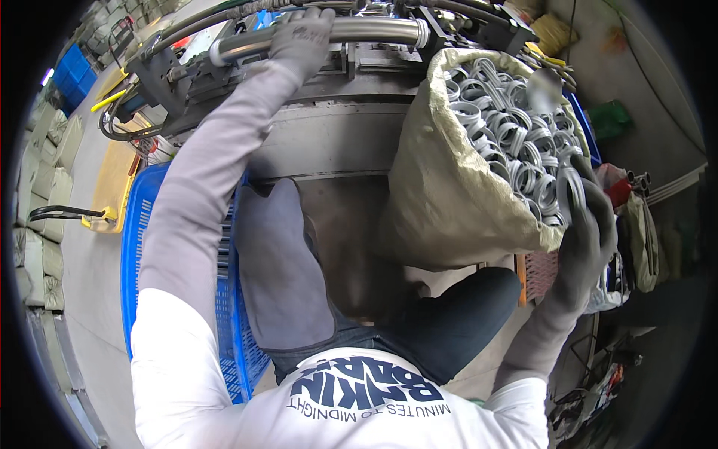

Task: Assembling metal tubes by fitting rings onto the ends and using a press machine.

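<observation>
My left hand (301, 43), in a grey glove, is closed over a shiny metal tube (374, 31) that lies across the machine at the top. A pale ring sits at each end of the tube, one at its left end (217, 54) and one at its right end (422, 34). At the right rim of a large beige sack (441, 187), my gloved right hand (591, 228) has its fingers closed on a pale grey ring (573, 183). Many similar loose rings (516, 135) fill the sack. Part of the right fingers is hidden behind the held ring.
A blue plastic crate (142, 224) with metal tubes in it stands by my left leg. The machine (172, 93) spans the far side, with hoses on its left. A yellow cart (112, 187) is farther left. Bags and other items (636, 239) crowd the right.
</observation>
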Demonstrator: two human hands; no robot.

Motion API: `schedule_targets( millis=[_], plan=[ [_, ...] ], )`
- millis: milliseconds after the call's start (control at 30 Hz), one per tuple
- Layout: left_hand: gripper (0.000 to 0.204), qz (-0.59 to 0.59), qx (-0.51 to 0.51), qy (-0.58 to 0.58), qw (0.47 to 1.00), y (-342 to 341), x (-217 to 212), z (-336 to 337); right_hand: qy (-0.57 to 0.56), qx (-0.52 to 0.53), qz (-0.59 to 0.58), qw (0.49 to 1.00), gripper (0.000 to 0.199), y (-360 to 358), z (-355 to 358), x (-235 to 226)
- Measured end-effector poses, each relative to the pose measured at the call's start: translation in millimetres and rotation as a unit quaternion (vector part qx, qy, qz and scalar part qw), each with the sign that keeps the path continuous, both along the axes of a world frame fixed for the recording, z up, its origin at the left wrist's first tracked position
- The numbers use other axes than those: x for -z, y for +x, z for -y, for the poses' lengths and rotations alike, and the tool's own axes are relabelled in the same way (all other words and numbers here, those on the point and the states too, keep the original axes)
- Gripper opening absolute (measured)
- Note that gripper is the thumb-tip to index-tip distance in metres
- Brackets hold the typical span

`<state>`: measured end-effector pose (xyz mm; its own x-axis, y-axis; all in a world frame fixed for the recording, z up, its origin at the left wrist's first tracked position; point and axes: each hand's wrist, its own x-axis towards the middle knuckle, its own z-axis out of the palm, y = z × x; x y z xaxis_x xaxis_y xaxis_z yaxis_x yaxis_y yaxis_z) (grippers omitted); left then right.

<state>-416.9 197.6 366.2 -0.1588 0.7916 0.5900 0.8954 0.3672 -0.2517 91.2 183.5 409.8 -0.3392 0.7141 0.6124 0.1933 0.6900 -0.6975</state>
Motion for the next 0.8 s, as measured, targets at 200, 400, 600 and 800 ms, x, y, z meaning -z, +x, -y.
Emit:
schedule_targets(
  millis=[200,400,600,800],
  plan=[
    [0.051,0.139,-0.141,-0.151,0.968,-44.1,22.0,-122.9,-0.342,-0.186,-0.299,0.872,0.099,-10.8,57.2,80.4],
    [0.051,-0.120,-0.136,-0.185,0.966,-106.7,78.8,-136.0,-0.447,-0.243,-0.116,0.853,0.085,-44.7,76.8,139.8],
    [0.045,0.039,0.152,0.110,0.981,-30.2,114.1,26.4,-0.480,-0.253,-0.112,0.832,0.073,-87.4,93.6,172.3],
    [0.026,0.289,-0.100,0.060,0.950,-137.3,233.3,344.8,-0.440,-0.195,-0.082,0.872,0.063,-133.5,146.7,205.4]
  ],
)
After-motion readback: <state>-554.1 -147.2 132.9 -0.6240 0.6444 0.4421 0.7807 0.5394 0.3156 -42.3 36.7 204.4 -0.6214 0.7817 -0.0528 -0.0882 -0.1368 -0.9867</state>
